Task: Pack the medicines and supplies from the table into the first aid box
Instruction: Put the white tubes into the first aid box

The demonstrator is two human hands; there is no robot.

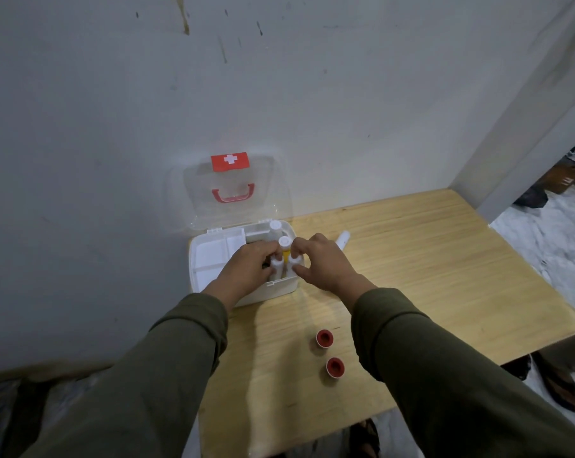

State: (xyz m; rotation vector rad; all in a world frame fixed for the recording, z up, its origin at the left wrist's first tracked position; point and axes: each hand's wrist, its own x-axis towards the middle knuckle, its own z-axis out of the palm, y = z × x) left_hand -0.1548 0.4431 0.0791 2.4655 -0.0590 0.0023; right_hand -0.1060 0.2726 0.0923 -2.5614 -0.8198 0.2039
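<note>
Bottles (284, 256) stand crowded in the box (210, 259); both hands' fingers (297, 246) pinch them. Seat each upright before releasing.

Light wood-grain table (428, 259) stood pushed into the corner against a grey wall. On it, at the back left, sat a white first aid box (213, 259), base flat on the surface, clear lid up against the wall. A white tube (342, 240) lay just right of the box, partly hidden by a hand. Two red-capped tape rolls (324, 338) (335, 367) sat on end near the front edge, close together, well apart from the box.
</note>
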